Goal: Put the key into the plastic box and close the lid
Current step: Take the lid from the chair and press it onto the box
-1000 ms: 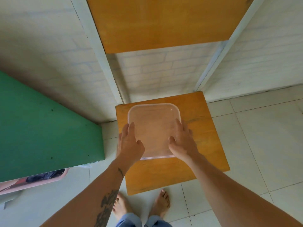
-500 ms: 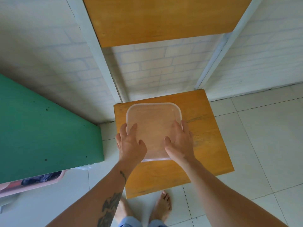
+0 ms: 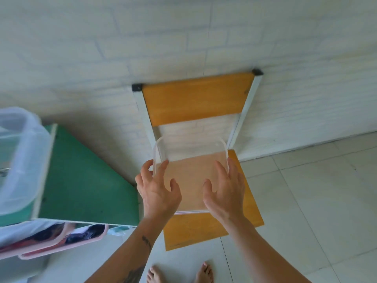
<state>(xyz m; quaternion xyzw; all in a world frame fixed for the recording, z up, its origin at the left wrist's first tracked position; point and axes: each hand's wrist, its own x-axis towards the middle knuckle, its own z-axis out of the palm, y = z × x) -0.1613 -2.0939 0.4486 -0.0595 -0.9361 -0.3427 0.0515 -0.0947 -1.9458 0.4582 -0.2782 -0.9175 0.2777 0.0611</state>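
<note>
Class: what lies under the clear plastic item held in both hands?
Through the clear plastic item the orange chair seat shows beneath it. The left hand and right hand cover its near corners, hiding what lies there.

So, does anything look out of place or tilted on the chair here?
Yes. The clear plastic box does not lie flat on the chair seat: the left hand and right hand hold it at a tilt, far edge raised. No key shows in it.
</note>
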